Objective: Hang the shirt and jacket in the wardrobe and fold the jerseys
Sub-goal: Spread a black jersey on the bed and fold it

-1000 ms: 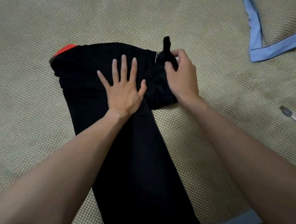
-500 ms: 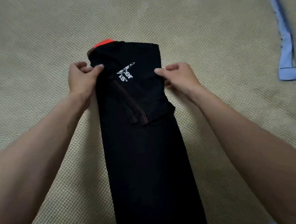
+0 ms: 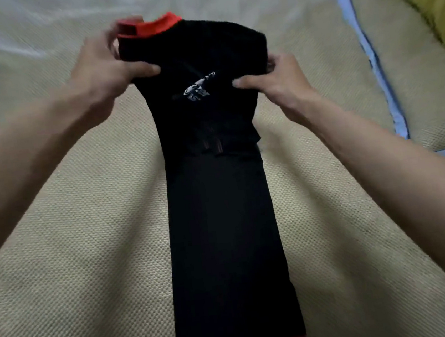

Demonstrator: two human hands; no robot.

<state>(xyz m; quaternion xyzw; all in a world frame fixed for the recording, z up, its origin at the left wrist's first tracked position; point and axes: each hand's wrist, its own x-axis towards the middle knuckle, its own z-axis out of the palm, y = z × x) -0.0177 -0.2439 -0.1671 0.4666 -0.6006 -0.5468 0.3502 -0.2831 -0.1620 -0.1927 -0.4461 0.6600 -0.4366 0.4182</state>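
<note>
Black jersey (image 3: 220, 209) runs as a long narrow strip down the frame's centre on the woven mat (image 3: 87, 251), red collar (image 3: 157, 27) at top, white logo (image 3: 199, 87) mid-chest. Left hand (image 3: 106, 68) grips its upper left edge, right hand (image 3: 275, 80) pinches the upper right.

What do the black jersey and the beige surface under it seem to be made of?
The jersey looks like a thin, matte knit fabric, probably synthetic sportswear: it drapes limply between the hands, with an orange collar and a white printed logo. The mat looks woven, maybe straw or rattan: a regular, bumpy weave shows. Neither is certain.
</note>
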